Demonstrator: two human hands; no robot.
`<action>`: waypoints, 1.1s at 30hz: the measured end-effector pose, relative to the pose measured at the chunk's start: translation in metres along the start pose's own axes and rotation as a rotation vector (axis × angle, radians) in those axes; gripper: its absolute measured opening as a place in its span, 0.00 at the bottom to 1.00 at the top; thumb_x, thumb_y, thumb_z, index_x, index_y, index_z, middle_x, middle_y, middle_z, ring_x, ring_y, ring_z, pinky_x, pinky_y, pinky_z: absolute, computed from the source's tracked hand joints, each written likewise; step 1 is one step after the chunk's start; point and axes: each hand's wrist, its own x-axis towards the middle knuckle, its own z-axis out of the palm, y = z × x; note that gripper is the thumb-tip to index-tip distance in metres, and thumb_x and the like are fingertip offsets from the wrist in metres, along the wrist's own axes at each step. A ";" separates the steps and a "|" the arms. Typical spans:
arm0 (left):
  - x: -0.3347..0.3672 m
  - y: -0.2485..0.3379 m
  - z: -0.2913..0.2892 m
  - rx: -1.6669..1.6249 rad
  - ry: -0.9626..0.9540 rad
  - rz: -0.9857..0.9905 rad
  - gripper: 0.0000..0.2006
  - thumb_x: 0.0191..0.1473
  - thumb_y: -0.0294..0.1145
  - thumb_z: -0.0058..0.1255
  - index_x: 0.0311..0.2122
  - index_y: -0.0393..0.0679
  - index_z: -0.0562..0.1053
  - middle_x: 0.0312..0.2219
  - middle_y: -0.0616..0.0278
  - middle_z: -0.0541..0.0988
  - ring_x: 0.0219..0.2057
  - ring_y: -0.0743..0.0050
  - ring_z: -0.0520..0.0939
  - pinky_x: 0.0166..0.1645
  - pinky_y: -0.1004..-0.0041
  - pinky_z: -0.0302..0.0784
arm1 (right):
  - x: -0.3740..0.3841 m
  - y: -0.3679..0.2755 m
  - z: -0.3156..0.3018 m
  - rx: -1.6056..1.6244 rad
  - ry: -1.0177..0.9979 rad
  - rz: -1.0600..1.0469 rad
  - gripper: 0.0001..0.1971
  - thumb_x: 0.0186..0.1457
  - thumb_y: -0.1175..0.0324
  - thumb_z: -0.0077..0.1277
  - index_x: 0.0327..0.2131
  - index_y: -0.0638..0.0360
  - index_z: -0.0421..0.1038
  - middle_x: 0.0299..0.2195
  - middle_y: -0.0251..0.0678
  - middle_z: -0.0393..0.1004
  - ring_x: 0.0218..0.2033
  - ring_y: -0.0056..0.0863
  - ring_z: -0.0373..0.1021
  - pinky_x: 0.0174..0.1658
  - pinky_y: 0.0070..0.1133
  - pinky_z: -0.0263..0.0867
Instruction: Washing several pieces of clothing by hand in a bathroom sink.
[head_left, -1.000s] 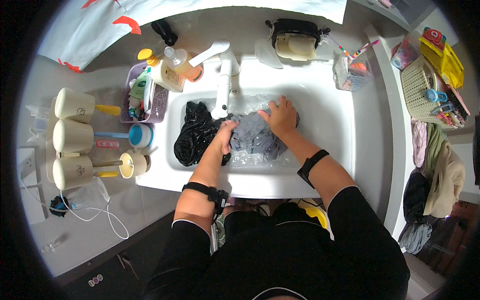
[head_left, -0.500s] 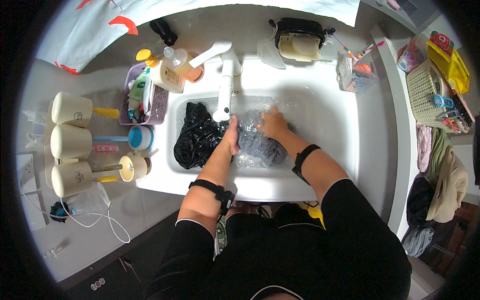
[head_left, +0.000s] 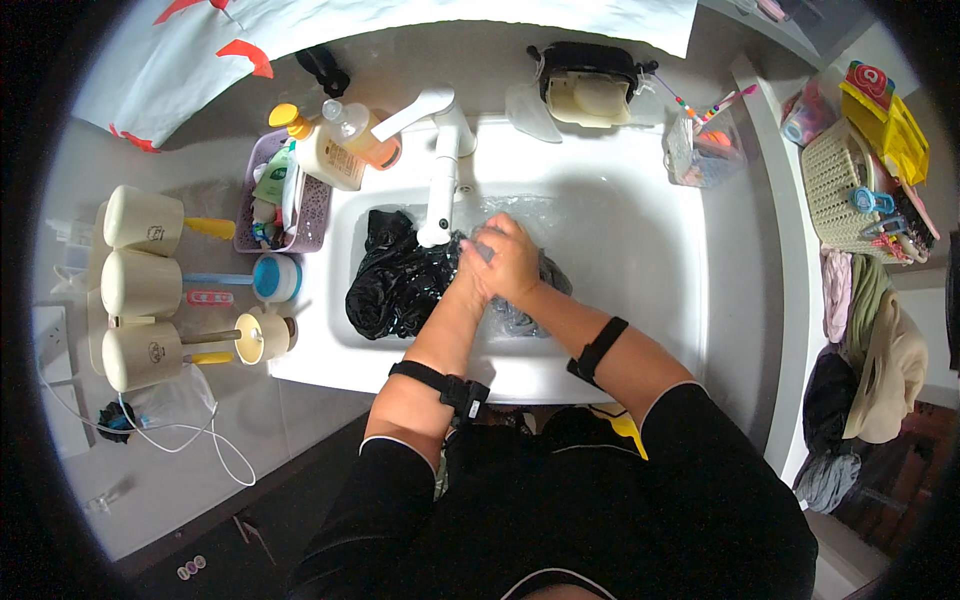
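In the white sink (head_left: 640,230), my two hands meet just right of the tap spout. My right hand (head_left: 510,258) is closed with its fingers bent over a bit of the wet grey cloth (head_left: 550,280). My left hand (head_left: 470,272) presses against it from the left; its fingers are partly hidden, with grey fabric showing between the hands. The rest of the grey cloth lies in shallow water under and to the right of my hands. A bunched wet black garment (head_left: 390,285) lies left of my left hand, touched by neither hand. The white tap (head_left: 440,190) rises directly behind it.
Left of the sink stand a purple basket (head_left: 317,215), a yellow-pump bottle (head_left: 335,158), an orange bottle (head_left: 370,140) and cream wall cups (head_left: 140,285). A soap holder (head_left: 590,105) is behind; a clear toothbrush cup (head_left: 700,160) stands at the back right corner.
My right hand has moved left from the grey cloth's far side to meet my left hand. The cloth has been drawn together under them, and its spread in the water is smaller.
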 end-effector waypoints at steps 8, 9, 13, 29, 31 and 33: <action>-0.066 0.033 0.017 0.685 0.342 0.070 0.40 0.40 0.54 0.56 0.55 0.48 0.52 0.46 0.53 0.67 0.41 0.63 0.72 0.34 0.72 0.69 | 0.025 0.033 -0.038 -0.217 -0.286 0.137 0.14 0.49 0.57 0.49 0.23 0.60 0.70 0.26 0.44 0.68 0.31 0.42 0.66 0.35 0.32 0.62; -0.065 0.049 -0.006 0.730 0.317 0.124 0.37 0.41 0.48 0.57 0.53 0.47 0.54 0.46 0.52 0.67 0.41 0.63 0.72 0.36 0.67 0.69 | 0.025 0.037 -0.034 -0.200 -0.299 0.118 0.14 0.49 0.57 0.49 0.23 0.60 0.70 0.26 0.44 0.68 0.31 0.42 0.66 0.35 0.32 0.62; -0.052 0.054 -0.044 0.887 0.313 0.542 0.30 0.40 0.37 0.58 0.48 0.44 0.59 0.45 0.50 0.66 0.42 0.59 0.70 0.42 0.65 0.65 | 0.012 0.112 -0.030 -0.223 -0.230 0.158 0.19 0.48 0.54 0.48 0.33 0.63 0.69 0.34 0.48 0.70 0.37 0.44 0.67 0.42 0.33 0.62; -0.059 0.001 -0.031 1.428 -0.025 0.456 0.16 0.47 0.39 0.54 0.36 0.37 0.71 0.31 0.58 0.76 0.31 0.70 0.75 0.37 0.73 0.69 | 0.000 0.036 -0.060 0.635 -0.813 0.885 0.35 0.36 0.53 0.63 0.44 0.68 0.65 0.43 0.45 0.66 0.45 0.33 0.63 0.47 0.26 0.58; -0.062 0.010 -0.044 0.697 -0.056 0.523 0.13 0.49 0.34 0.49 0.39 0.40 0.69 0.31 0.62 0.75 0.32 0.74 0.74 0.36 0.75 0.69 | 0.003 0.038 -0.069 0.450 -0.685 0.864 0.35 0.34 0.53 0.63 0.43 0.66 0.65 0.43 0.44 0.66 0.44 0.33 0.64 0.45 0.27 0.60; -0.092 0.025 -0.019 0.702 0.051 0.470 0.12 0.49 0.26 0.44 0.41 0.37 0.67 0.33 0.62 0.75 0.33 0.74 0.73 0.41 0.75 0.68 | 0.007 0.044 -0.090 0.260 -0.527 0.856 0.35 0.33 0.52 0.64 0.43 0.65 0.65 0.43 0.43 0.66 0.43 0.34 0.64 0.44 0.28 0.62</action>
